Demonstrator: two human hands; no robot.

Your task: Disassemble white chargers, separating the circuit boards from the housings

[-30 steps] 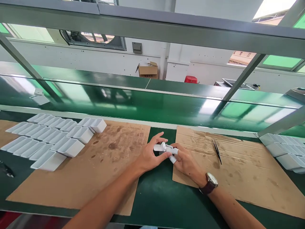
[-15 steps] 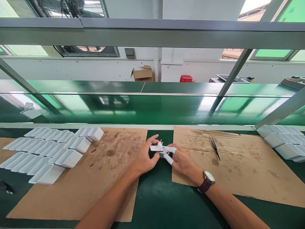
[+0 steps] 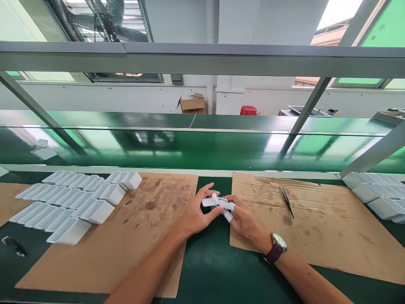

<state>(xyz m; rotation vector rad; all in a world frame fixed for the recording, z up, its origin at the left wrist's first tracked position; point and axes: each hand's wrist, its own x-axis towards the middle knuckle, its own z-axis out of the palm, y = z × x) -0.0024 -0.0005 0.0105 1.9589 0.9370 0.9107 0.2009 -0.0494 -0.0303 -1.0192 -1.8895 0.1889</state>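
Observation:
Between my two hands, above the green table, is a small white piece (image 3: 208, 202) with a flat strip and a raised tab; its exact kind is too small to tell. My left hand (image 3: 195, 214) pinches it from the left, thumb below and fingers curved above. From the right, my right hand (image 3: 245, 216) grips it with thumb and index finger, both wearing white finger covers. A watch (image 3: 279, 241) sits on the right wrist. The fingers partly hide the piece. Black tweezers (image 3: 287, 203) lie on the right cardboard sheet (image 3: 319, 236), apart from both hands.
Rows of white plastic bins (image 3: 71, 232) stand on the left cardboard sheet (image 3: 133, 249). More white bins (image 3: 387, 207) are at the right edge. A small dark object (image 3: 13, 245) lies far left. Behind the table runs a green conveyor belt (image 3: 196, 150), with a metal bar (image 3: 202, 63) above.
The camera view has tilted slightly upward. My left thumb has closed further over the white piece, and my hands are nearer each other. The tweezers and bins stay in place.

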